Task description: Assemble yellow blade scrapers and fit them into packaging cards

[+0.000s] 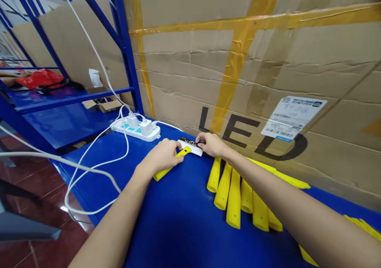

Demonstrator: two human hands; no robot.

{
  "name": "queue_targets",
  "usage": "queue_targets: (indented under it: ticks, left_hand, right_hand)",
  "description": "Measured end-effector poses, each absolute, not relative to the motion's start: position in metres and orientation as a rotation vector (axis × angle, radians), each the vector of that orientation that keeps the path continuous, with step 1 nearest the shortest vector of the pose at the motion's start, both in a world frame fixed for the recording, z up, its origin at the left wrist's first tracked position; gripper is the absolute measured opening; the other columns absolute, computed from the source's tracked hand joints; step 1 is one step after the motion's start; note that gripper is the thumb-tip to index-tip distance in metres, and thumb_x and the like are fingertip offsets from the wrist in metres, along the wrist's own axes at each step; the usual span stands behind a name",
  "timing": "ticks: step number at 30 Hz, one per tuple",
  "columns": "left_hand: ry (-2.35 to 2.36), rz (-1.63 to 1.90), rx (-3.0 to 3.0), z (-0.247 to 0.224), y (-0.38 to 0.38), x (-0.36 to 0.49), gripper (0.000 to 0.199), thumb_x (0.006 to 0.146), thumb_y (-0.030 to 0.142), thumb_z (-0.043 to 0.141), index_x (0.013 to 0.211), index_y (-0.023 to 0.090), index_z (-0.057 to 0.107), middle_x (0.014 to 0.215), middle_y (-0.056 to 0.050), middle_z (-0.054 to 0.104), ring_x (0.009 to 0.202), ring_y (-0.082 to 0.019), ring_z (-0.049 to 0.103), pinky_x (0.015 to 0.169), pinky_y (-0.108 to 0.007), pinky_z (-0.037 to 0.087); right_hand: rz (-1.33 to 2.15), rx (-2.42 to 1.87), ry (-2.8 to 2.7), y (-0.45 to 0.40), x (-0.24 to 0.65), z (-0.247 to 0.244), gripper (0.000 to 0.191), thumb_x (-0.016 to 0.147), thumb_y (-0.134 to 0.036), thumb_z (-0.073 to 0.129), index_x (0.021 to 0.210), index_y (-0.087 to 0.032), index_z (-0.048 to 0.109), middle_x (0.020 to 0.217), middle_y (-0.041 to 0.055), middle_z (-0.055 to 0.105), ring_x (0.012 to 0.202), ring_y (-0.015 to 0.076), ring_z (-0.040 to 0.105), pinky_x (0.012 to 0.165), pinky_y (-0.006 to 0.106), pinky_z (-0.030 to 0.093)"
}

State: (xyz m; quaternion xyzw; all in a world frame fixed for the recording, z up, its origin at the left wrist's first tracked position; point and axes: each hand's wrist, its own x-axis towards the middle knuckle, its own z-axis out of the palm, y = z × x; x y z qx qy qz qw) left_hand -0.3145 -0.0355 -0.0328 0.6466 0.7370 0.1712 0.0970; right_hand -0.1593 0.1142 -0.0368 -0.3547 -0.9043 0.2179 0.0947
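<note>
My left hand (168,155) is closed around a yellow plastic handle (162,174), with its flat, holed end showing past my thumb. Just beyond that end lies a small sheet (195,151), white with a black printed strip, which looks like a label sheet. My right hand (211,144) pinches at the sheet's right end, and the fingertips partly hide what is between them. Under my right forearm several similar yellow handles (233,200) lie side by side on the blue tabletop (178,220).
A white power strip (135,129) with plugged-in adapters sits left of my hands, its white cables (74,172) looping over the table edge. A large taped cardboard box (184,73) stands behind. Blue shelf posts (131,61) rise at left. More yellow pieces (361,224) lie at right.
</note>
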Motion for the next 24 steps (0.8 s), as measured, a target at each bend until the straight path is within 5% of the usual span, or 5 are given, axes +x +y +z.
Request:
queue_targets:
  ticks: [10, 14, 19, 24]
  left_hand:
    - [2.325, 0.454, 1.965, -0.047, -0.032, -0.307, 0.05, 0.085, 0.031, 0.059, 0.134, 0.024, 0.064, 0.128, -0.013, 0.063, 0.104, -0.032, 0.069, 0.09, -0.042, 0.053]
    - [2.385, 0.451, 1.941, -0.051, -0.027, -0.308, 0.048, 0.088, 0.031, 0.057, 0.136, 0.024, 0.062, 0.13, -0.013, 0.061, 0.104, -0.032, 0.069, 0.091, -0.042, 0.053]
    - [2.455, 0.478, 1.906, -0.051, -0.024, -0.309, 0.042, 0.089, 0.026, 0.055, 0.13, 0.022, 0.066, 0.128, -0.012, 0.065, 0.108, -0.032, 0.068, 0.091, -0.041, 0.054]
    - [2.47, 0.499, 1.92, -0.051, -0.022, -0.307, 0.036, 0.091, 0.028, 0.055, 0.124, 0.022, 0.069, 0.123, -0.012, 0.068, 0.109, -0.031, 0.068, 0.092, -0.04, 0.053]
  right_hand:
    - [0.204, -0.882, -2.903, 0.115, -0.178, -0.048, 0.02, 0.1, -0.028, 0.055, 0.111, -0.016, 0.066, 0.11, 0.0098, 0.067, 0.105, 0.0235, 0.063, 0.092, 0.041, 0.05]
    - [0.076, -0.835, -2.918, 0.11, -0.171, -0.035, 0.022, 0.095, -0.019, 0.051, 0.109, -0.018, 0.068, 0.112, 0.0149, 0.067, 0.109, 0.0273, 0.061, 0.089, 0.035, 0.046]
    - [0.04, -0.857, -3.006, 0.109, -0.147, -0.012, 0.02, 0.09, -0.027, 0.059, 0.107, -0.022, 0.069, 0.102, 0.011, 0.073, 0.091, 0.0276, 0.068, 0.072, 0.033, 0.047]
    - [0.085, -0.882, -3.089, 0.118, -0.115, -0.007, 0.022, 0.087, -0.029, 0.065, 0.106, -0.02, 0.072, 0.103, 0.0137, 0.074, 0.092, 0.0299, 0.07, 0.074, 0.036, 0.05]
